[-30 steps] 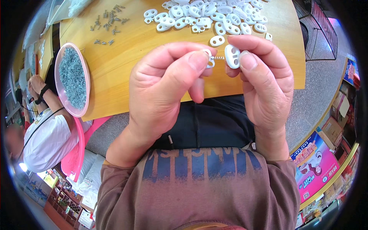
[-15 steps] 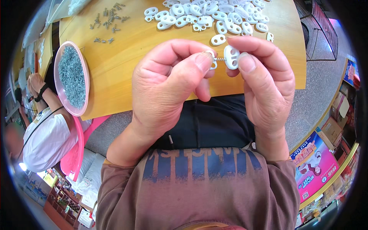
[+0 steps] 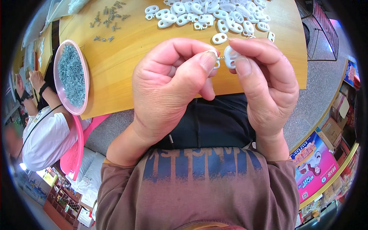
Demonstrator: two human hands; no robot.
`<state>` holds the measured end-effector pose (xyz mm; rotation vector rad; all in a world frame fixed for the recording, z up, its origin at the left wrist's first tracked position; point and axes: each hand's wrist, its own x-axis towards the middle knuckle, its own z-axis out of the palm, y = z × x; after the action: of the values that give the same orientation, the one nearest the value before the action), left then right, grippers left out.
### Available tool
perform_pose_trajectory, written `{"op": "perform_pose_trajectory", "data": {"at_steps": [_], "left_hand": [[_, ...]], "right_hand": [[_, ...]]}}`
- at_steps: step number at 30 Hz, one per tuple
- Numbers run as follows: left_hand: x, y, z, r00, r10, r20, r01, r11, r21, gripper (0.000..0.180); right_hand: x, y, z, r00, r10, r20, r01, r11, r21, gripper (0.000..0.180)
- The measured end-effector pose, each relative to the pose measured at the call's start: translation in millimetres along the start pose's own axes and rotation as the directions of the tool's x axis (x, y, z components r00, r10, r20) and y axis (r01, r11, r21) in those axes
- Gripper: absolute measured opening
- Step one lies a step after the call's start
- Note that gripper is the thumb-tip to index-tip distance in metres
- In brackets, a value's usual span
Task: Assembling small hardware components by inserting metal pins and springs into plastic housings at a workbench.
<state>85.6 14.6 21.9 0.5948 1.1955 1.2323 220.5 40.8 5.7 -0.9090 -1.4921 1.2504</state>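
Near the table's front edge, my left hand [image 3: 166, 82] pinches a small white plastic cord-lock piece [image 3: 217, 64] between thumb and forefinger, mostly covered by the thumb. A short metal spring [image 3: 222, 58] bridges the gap from it to a white oval two-hole cord-lock body [image 3: 229, 56]. That body is held by my right hand [image 3: 266, 82], thumb in front and fingers behind. A loose oval piece [image 3: 219, 38] lies just beyond my fingertips. Farther back is a heap of similar white pieces [image 3: 195, 8].
A pink bowl [image 3: 87, 78] full of springs [image 3: 71, 78] stands at the table's left edge. Small metal springs [image 3: 112, 15] lie scattered at the back left. Another person [image 3: 44, 138] works at the far left by a pink chair [image 3: 73, 161]. A dark wire-frame stand [image 3: 322, 30] is right of the table.
My two hands have drawn slightly closer, and less of the spring shows between the pieces. The right-hand body has turned a little. At the left, the other person's second hand has come into view.
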Motion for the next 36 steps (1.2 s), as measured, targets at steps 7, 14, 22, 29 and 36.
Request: {"op": "perform_pose_trajectory", "data": {"at_steps": [7, 14, 22, 29, 36], "left_hand": [[0.0, -0.2, 0.8, 0.999, 0.034, 0.012, -0.034, 0.999, 0.036, 0.014], [1.2, 0.3, -0.6, 0.999, 0.019, 0.036, -0.021, 0.998, 0.056, 0.012], [2.6, -1.1, -2.8, 0.997, 0.035, 0.062, -0.037, 0.999, 0.024, 0.014], [-1.1, -1.4, -3.2, 0.994, 0.063, 0.091, -0.060, 0.998, -0.033, 0.017], [-3.7, -4.4, -4.2, 0.978, 0.148, 0.148, -0.149, 0.989, -0.006, 0.023]], "right_hand": [[0.0, -1.1, -1.7, 0.998, 0.057, 0.000, -0.057, 0.994, 0.088, 0.018], [1.5, -0.2, -1.8, 0.999, 0.046, 0.009, -0.046, 0.998, 0.047, 0.018], [3.7, -0.2, -0.4, 0.997, 0.045, 0.060, -0.046, 0.999, 0.017, 0.019], [4.0, -0.4, -3.0, 0.990, -0.033, 0.137, 0.030, 0.999, 0.022, 0.025], [-0.3, -3.4, 0.3, 0.991, 0.100, 0.087, -0.116, 0.971, 0.211, 0.028]]}}
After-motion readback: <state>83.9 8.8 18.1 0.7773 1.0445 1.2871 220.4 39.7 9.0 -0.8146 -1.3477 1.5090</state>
